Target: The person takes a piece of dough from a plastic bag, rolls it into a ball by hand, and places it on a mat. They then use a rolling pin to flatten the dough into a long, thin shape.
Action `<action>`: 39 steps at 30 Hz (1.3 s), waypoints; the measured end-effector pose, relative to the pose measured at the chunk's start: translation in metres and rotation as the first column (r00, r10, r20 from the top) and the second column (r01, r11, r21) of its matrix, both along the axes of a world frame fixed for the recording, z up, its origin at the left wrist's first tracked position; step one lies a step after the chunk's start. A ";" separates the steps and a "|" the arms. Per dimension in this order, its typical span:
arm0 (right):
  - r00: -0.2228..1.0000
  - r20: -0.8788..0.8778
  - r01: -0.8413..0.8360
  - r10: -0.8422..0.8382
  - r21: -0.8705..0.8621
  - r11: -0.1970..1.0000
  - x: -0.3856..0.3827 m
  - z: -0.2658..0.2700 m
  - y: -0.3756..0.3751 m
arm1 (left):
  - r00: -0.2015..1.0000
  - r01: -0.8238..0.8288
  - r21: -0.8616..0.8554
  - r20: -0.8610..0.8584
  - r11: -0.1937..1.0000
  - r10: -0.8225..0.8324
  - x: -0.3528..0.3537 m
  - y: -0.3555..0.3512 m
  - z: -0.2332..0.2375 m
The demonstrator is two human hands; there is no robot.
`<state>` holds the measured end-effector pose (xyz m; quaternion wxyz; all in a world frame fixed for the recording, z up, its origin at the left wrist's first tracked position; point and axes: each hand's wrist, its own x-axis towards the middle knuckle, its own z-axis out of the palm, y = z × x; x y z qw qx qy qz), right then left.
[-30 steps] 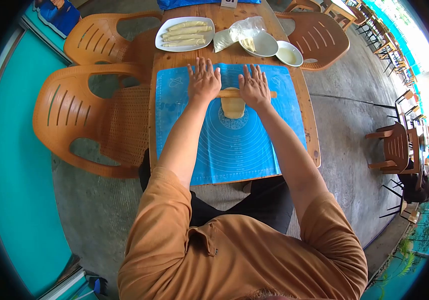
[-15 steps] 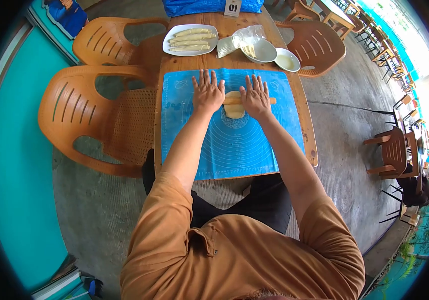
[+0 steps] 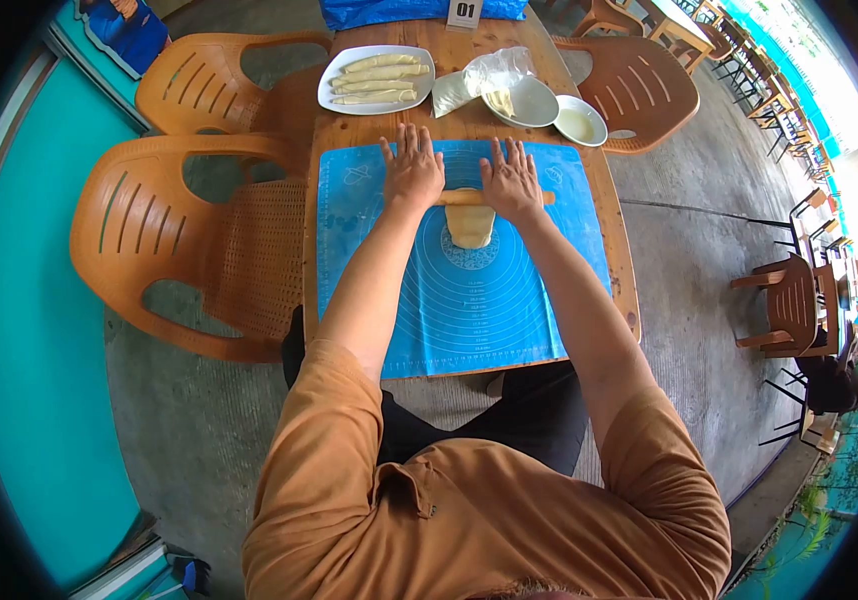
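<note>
On blue mat (image 3: 369, 290), left hand (image 3: 412, 172), right hand (image 3: 512, 183) pressing rolling pin (image 3: 464, 198), fingers (image 3: 411, 140) splayed, dough (image 3: 471, 226) between wrists

Pin (image 3: 464, 197): bare wood, smooth, matt.
Dough (image 3: 471, 226): pale, soft, matt.
Mat (image 3: 369, 262): blue rubbery sheet, smooth, low sheen, printed white rings.
Table (image 3: 449, 122): planked wood, visible grain, light varnish sheen.
Plate (image 3: 329, 92): white, glossy, ceramic-looking.
Bowls (image 3: 546, 100): pale, glossy.
Bag (image 3: 494, 68): thin clear plastic, crinkled, shiny.
Chairs (image 3: 144, 225): orange moulded plastic, semi-gloss, weave-textured seats.
Floor (image 3: 689, 260): grey concrete, rough, matt.
</note>
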<state>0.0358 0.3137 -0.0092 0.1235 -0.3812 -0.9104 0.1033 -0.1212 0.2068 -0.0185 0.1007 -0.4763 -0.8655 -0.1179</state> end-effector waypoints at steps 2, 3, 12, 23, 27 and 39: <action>1.000 0.001 0.006 -0.006 -0.005 1.000 -0.005 -0.002 0.007 | 1.000 0.012 0.002 -0.014 1.000 -0.012 -0.006 0.006 0.001; 1.000 -0.025 0.011 -0.011 -0.009 1.000 -0.008 -0.003 0.009 | 0.999 0.023 0.010 -0.034 1.000 -0.023 -0.009 0.009 -0.001; 0.990 -0.092 0.104 -0.102 0.012 0.995 -0.022 -0.001 0.020 | 0.941 0.330 0.295 -0.180 0.897 -0.287 -0.032 0.032 0.007; 0.938 -0.243 0.267 -0.245 0.059 0.962 -0.035 -0.001 0.031 | 0.851 0.501 0.202 0.065 0.842 -0.522 -0.018 -0.033 0.039; 0.837 -0.543 0.152 -0.070 0.108 0.982 -0.033 -0.005 0.039 | 0.815 0.569 0.210 -0.014 0.795 -0.579 -0.024 -0.047 0.021; 0.870 -0.433 -0.159 0.235 0.204 0.966 0.056 0.029 -0.003 | 0.850 0.508 0.199 0.039 0.838 -0.525 0.011 -0.071 0.070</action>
